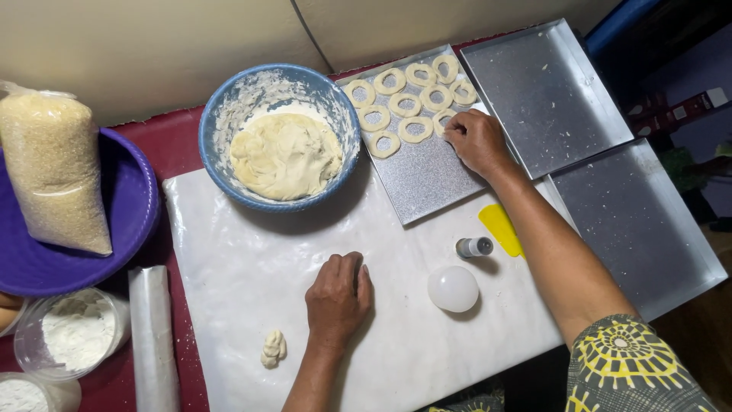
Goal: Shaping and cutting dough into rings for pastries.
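Far left, a bag of pale grains is lying across a purple basin, and below that a clear tub of flour is sitting next to a roll of plastic wrap. A white plastic sheet is covering the middle of the red table.

A small scrap of dough is lying on the sheet, just left of the left hand. That hand is pressing down on the sheet with fingers curled together, knuckles up; can't really tell if anything is under it. Up top, a blue bowl is holding a big lump of dough, overlapping the sheet's upper edge.

Moving right, a white ball-shaped thing, a small grey cap-like cylinder and a yellow scraper are sitting near the sheet's right edge.

The right hand is reaching up over a textured metal tray, fingertips pinched together on a dough ring at the end of the rows. The other dough rings are lined up in the tray's upper part. Two more metal trays are sitting further right, only crumbs in them.
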